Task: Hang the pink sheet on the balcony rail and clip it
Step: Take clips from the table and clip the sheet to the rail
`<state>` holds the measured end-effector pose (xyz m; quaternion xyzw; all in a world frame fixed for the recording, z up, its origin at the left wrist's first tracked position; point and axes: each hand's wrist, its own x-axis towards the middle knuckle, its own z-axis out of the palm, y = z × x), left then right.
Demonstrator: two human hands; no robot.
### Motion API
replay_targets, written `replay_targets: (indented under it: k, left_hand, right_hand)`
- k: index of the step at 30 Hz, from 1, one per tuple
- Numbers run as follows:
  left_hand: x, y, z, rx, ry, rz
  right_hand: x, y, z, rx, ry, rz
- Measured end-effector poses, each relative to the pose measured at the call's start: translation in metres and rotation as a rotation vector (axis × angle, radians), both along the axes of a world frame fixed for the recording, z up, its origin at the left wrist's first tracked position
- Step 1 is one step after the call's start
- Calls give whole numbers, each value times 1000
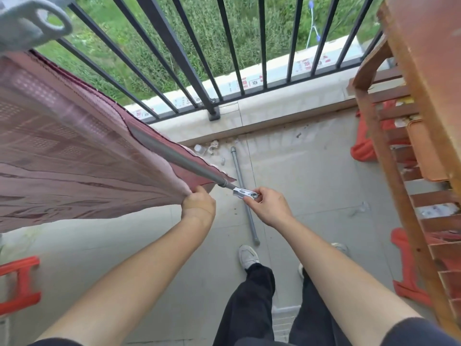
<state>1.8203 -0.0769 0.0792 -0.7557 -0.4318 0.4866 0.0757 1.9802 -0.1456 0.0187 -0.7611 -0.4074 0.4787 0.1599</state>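
Holding the long grey metal pole [174, 158] by its flat silver end fitting [245, 193], your right grip [270, 208] pinches that fitting between thumb and fingertips, the other fingers curled under; your left grip [198, 203], just left of the pole's near end, is closed tight round a bunched edge of the pink patterned sheet [62, 151]. The sheet is draped over the pole and spreads away up its length to the left, hanging on both sides of it, with a stretch of bare pole showing between the folds close to your hands; one maroon corner hangs just beyond the pole's near end. Past the pole's far side runs the black metal balcony railing [189, 58], on its pale stone kerb, apart from the sheet as far as can be seen. Below the pole's near end a second grey tube [252, 226] lies on the tiled floor, reaching toward your grey shoe [247, 255]. Well right of the pole stands a brown wooden frame [389, 171] with red plastic stools [364, 148] beside it; another red stool [20, 283] sits far left of the pole's near end. Above the pole's far end hangs a grey fabric piece [30, 23], blurred.
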Motion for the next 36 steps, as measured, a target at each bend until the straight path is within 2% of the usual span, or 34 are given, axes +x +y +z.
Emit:
replay_targets:
  k: [3,7,9,12,14,17,26,30,33,36]
  left_hand:
    - [16,-8,7,-12,77,-8]
    - [39,1,27,-57,81,-72]
    - [49,10,45,-69,42,-189]
    - [50,26,62,-50,-56,-477]
    - [44,40,64,-28,-84,-521]
    - [39,54,60,-5,-79,-487]
    - [57,58,65,-144,44,-475]
    - [52,74,57,-45,34,-487]
    - [60,79,55,-15,147,-291]
    - [69,80,59,-40,63,-101]
  right_hand:
    - [10,-8,-3,-37,-39,3]
    - [23,-17,-7,-67,-57,-2]
    - [28,-19,-7,-66,-62,-11]
    - [33,-20,-6,-50,-64,-24]
    - [35,-20,-5,-42,-65,-35]
    - [36,-20,-6,-38,-61,-50]
    - [31,-26,-12,-41,-21,-53]
    - [29,-24,-13,-38,-12,-50]
    - [27,-22,-14,-27,15,-39]
    - [25,-20,-14,-11,48,-9]
